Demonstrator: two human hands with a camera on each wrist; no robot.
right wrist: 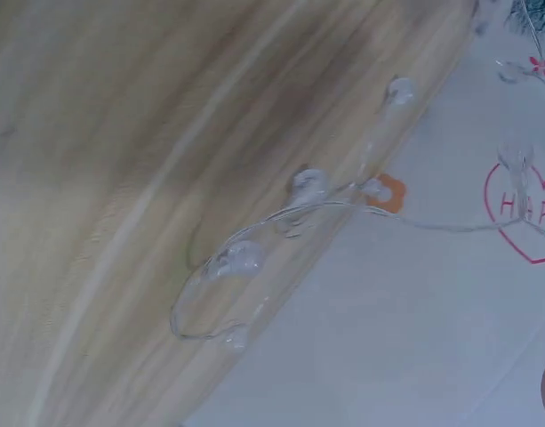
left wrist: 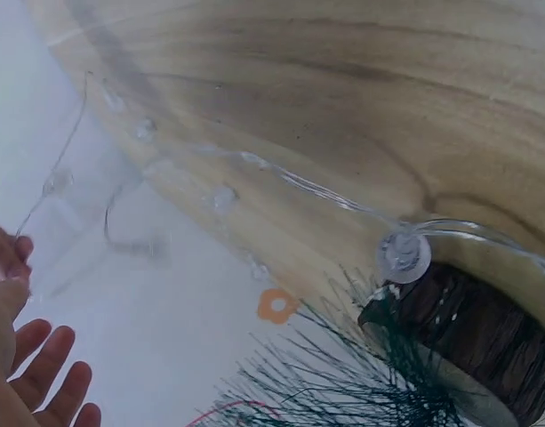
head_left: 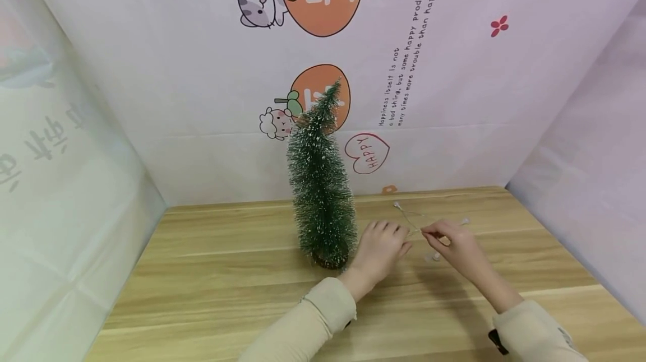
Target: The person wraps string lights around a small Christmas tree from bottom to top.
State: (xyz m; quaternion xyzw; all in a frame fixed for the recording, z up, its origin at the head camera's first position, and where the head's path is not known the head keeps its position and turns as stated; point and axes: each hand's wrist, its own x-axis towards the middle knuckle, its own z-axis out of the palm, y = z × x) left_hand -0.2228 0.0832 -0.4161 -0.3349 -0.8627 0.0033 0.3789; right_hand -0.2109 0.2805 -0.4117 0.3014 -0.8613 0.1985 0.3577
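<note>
A string of lights (head_left: pixel 407 217) on thin clear wire, with clear bulbs, lies between my hands and on the tabletop to the right of the tree. My right hand (head_left: pixel 456 247) pinches the wire between thumb and fingertips. Close by, my left hand (head_left: pixel 381 247) pinches it too, its other fingers spread in the left wrist view. A small green artificial Christmas tree (head_left: pixel 323 188) with white-flecked bristles stands upright left of my hands, its tip bent to the right. In the left wrist view, part of the wire and a bulb (left wrist: pixel 404 256) lie against the tree's dark round base (left wrist: pixel 468 338).
The wood-grain table (head_left: pixel 227 283) backs onto a white printed cloth (head_left: pixel 166 70) with orange fruit and cartoon animals. Pale cloth walls (head_left: pixel 55 182) close in both sides. Several loose bulbs (right wrist: pixel 241 258) and wire loops lie on the wood to the right.
</note>
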